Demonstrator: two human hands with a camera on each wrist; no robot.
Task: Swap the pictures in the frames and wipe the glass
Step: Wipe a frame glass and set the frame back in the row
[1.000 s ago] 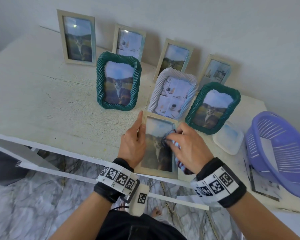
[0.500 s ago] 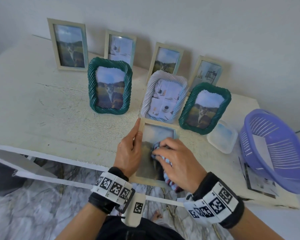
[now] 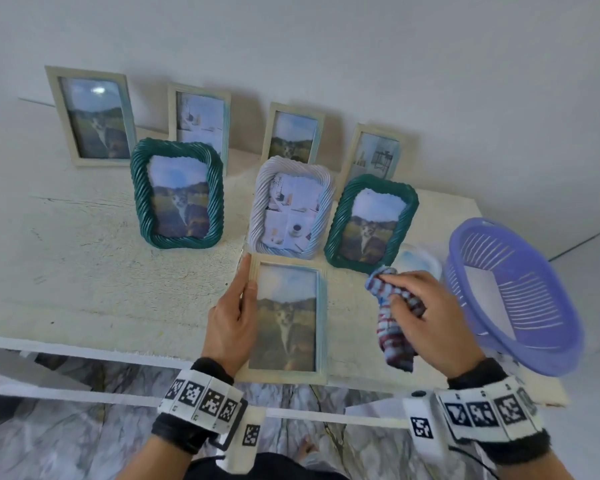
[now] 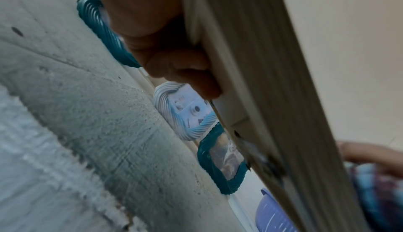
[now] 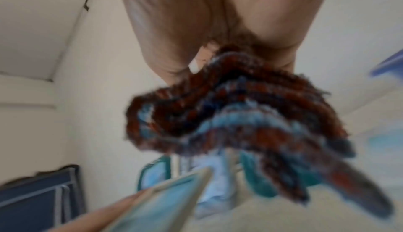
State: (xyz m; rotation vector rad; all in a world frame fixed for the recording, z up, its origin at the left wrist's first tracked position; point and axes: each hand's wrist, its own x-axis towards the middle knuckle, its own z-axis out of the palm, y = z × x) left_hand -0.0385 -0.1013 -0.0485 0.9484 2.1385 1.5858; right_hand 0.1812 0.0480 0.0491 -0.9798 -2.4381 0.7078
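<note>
Frame [image 3: 286,317]: gripped along its left edge by left hand [image 3: 231,323], long axis pointing away from the wrist.
Right hand [image 3: 420,317]: clutching cloth [image 3: 392,327], just right of frame, off the glass.
Nearer hand: left, touching.

Four frames [image 3: 194,123] stand in a back row along the wall [image 3: 361,46] on the worktop [image 3: 66,254]; three more [image 3: 293,206] stand just before them. Nearest the front edge is the held frame [image 3: 286,317], with the cloth [image 3: 392,320] to its right; the basket [image 3: 513,296] lies farthest right.
</note>
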